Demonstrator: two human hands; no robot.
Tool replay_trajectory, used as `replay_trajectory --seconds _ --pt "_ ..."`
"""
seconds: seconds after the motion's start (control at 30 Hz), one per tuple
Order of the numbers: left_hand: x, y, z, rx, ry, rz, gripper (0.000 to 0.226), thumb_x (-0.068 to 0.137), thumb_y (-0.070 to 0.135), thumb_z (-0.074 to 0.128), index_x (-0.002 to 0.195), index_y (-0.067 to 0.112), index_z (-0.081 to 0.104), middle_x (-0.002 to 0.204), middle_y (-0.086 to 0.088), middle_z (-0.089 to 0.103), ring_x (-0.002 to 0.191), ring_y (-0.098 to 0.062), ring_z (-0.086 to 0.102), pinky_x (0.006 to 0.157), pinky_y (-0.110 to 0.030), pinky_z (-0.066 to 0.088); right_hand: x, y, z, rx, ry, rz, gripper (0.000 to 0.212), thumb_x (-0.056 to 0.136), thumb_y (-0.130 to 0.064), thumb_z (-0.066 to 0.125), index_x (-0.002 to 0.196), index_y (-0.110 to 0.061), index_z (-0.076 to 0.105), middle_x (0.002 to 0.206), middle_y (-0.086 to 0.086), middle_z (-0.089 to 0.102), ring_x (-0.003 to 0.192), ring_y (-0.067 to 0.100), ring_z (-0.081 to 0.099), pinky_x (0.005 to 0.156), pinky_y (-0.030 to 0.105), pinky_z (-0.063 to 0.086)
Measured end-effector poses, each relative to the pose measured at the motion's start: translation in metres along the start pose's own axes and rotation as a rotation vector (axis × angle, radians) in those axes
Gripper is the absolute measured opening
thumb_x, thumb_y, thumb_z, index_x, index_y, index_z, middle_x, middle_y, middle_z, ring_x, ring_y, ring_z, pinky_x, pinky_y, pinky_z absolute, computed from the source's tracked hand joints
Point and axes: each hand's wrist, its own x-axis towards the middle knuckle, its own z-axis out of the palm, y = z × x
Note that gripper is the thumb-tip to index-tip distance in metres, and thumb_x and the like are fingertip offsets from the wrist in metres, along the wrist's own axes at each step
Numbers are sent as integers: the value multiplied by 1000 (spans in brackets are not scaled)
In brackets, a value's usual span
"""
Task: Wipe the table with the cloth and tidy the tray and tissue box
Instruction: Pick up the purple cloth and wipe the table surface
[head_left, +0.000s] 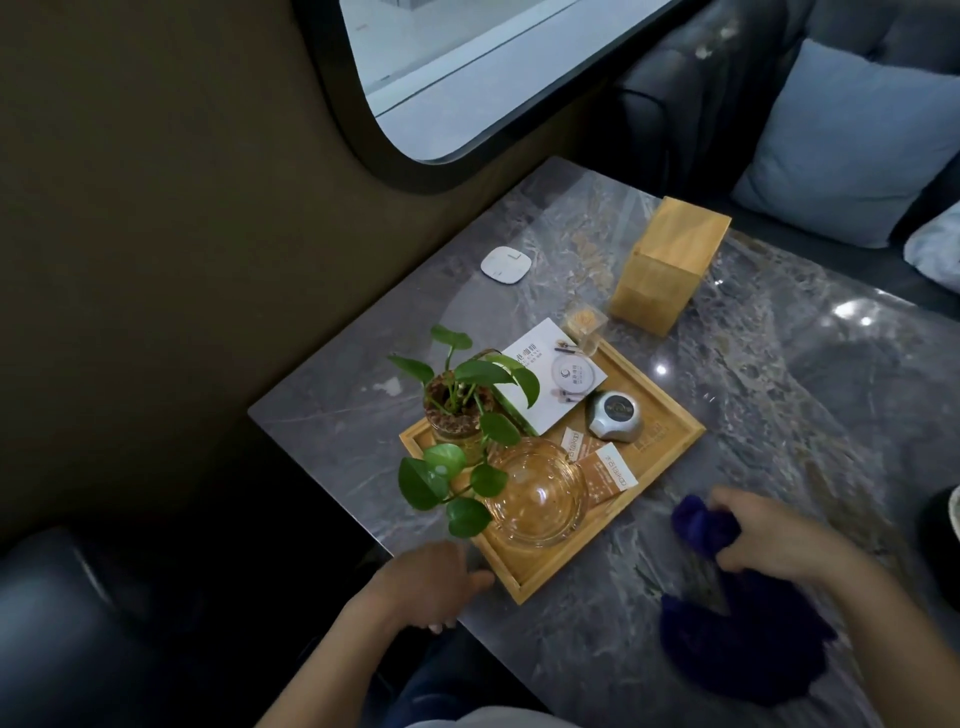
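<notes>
A wooden tray sits on the grey marble table, turned at an angle. It carries a potted green plant, a glass ashtray, a white card, a silver call button and sachets. A wooden tissue box stands beyond the tray. My left hand rests at the table's near edge, fingertips by the tray's near corner, fingers apart. My right hand grips a dark blue cloth that lies bunched on the table.
A white square coaster lies near the wall. A small clear cube stands between tray and tissue box. A dark sofa with a pale blue cushion runs behind the table. A window is set in the wall.
</notes>
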Motion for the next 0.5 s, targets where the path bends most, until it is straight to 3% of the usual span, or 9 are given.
replay_trajectory --seconds 0.03,0.1,0.17,0.33,0.4,0.5 --pt "-8 4 -2 -23 -100 52 30 91 40 42 75 23 60 70 -7 63 62 -19 64 50 -14 44 -2 -4 -5 54 11 -27 29 61 -7 67 78 -22 49 73 2 58 65 18 57 55 29 41" --pt "-23 15 -5 -76 -177 174 30 87 48 48 75 24 61 69 -2 61 66 -14 61 62 -19 48 -9 -13 -17 156 31 -94 27 61 -3 65 77 -20 53 70 6 60 61 19 56 55 31 41" --pt "-36 29 -10 -115 -108 285 32 83 53 53 82 21 57 77 2 62 74 -12 59 74 -33 51 -19 -27 -34 223 55 -182 28 63 2 65 80 -19 57 71 10 63 60 19 57 57 33 43" --pt "-61 78 -33 -449 226 591 20 82 37 65 94 23 57 78 8 60 73 -9 57 73 -38 51 -51 -74 -79 272 152 -393 34 67 5 65 84 -25 60 71 0 66 58 10 61 52 25 49" --pt "-64 93 -44 -452 372 664 31 79 37 68 104 26 54 90 10 61 85 -8 59 83 -35 53 -63 -95 -95 278 172 -472 36 67 3 66 85 -28 60 78 2 67 64 14 63 56 29 50" --pt "-59 109 -57 -418 448 705 70 72 40 74 130 26 36 131 9 50 118 3 45 101 -22 40 -77 -127 -115 316 236 -592 40 66 3 67 84 -32 61 88 8 67 77 19 63 68 36 51"
